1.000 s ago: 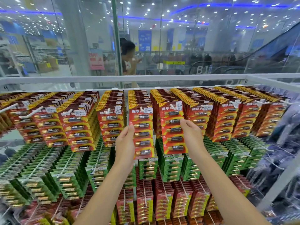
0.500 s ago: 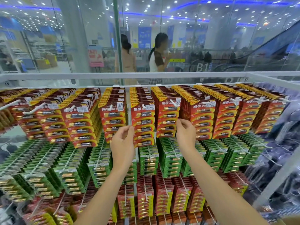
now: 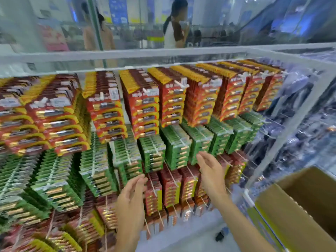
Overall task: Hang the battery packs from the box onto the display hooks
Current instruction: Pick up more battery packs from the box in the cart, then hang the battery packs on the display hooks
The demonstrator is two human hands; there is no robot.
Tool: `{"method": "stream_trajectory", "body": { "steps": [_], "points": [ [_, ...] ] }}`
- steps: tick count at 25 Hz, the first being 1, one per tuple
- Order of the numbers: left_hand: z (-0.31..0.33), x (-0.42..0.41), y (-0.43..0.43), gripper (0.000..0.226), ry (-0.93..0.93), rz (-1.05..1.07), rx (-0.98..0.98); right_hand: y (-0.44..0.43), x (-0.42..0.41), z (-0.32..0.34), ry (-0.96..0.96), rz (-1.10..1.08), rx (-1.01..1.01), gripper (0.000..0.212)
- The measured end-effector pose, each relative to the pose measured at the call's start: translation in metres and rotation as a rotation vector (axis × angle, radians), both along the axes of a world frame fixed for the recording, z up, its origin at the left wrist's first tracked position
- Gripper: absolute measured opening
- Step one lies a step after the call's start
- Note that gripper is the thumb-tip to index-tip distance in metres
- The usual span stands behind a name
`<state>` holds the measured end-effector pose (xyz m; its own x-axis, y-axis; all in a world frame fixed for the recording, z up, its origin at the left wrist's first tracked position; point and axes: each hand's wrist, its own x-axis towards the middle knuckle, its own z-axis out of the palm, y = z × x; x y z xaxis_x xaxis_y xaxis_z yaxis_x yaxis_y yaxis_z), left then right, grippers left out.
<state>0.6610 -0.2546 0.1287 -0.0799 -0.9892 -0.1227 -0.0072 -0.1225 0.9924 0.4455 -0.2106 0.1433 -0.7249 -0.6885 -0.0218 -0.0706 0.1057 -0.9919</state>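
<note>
Red-and-yellow battery packs (image 3: 143, 104) hang in tight rows on white hooks (image 3: 179, 84) along the top of the display rack. Green packs (image 3: 174, 146) hang in the row below, and smaller red packs (image 3: 171, 188) lower still. My left hand (image 3: 131, 195) hovers in front of the lower red packs with relaxed fingers, holding nothing. My right hand (image 3: 211, 171) is raised to its right, fingers loosely spread and empty, near the green row's bottom edge. An open cardboard box (image 3: 283, 211) stands at the lower right; its contents are hidden.
A white metal rack frame (image 3: 163, 51) tops the display, with a slanted post (image 3: 291, 128) on the right. Clear-packaged goods (image 3: 309, 135) hang beyond it. Behind the glass stand two people (image 3: 174, 28). A small dark object (image 3: 221, 234) lies on the floor.
Both hands have let go of the top-row red packs and dropped down away from the rack. The view has swung down and right, bringing the cardboard box into sight.
</note>
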Motion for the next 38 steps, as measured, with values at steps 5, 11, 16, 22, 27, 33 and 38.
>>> {"method": "stream_trajectory", "body": {
  "steps": [5,11,16,22,27,33,38],
  "points": [
    [-0.058,-0.021,0.041,0.017,-0.014,-0.136,0.15,0.095,-0.009,-0.064,-0.09,-0.218,0.108,0.017],
    [-0.08,-0.099,0.1,0.019,-0.056,-0.331,0.239,0.228,-0.041,-0.096,-0.152,-0.446,0.208,0.014],
    [-0.089,-0.183,0.153,0.016,-0.106,-0.478,0.306,0.315,-0.09,-0.114,-0.287,-0.692,0.197,0.012],
    [-0.102,-0.273,0.202,0.019,-0.19,-0.618,0.33,0.395,-0.145,-0.133,-0.394,-0.872,0.243,0.007],
    [-0.108,-0.34,0.222,0.014,-0.232,-0.692,0.339,0.424,-0.179,-0.147,-0.5,-1.016,0.24,0.006],
    [-0.125,-0.444,0.219,0.02,-0.331,-0.857,0.307,0.419,-0.249,-0.159,-0.561,-1.066,0.28,0.008],
    [-0.132,-0.548,0.208,0.019,-0.316,-0.979,0.3,0.396,-0.327,-0.154,-0.539,-1.068,0.363,0.007]
  ]
}}
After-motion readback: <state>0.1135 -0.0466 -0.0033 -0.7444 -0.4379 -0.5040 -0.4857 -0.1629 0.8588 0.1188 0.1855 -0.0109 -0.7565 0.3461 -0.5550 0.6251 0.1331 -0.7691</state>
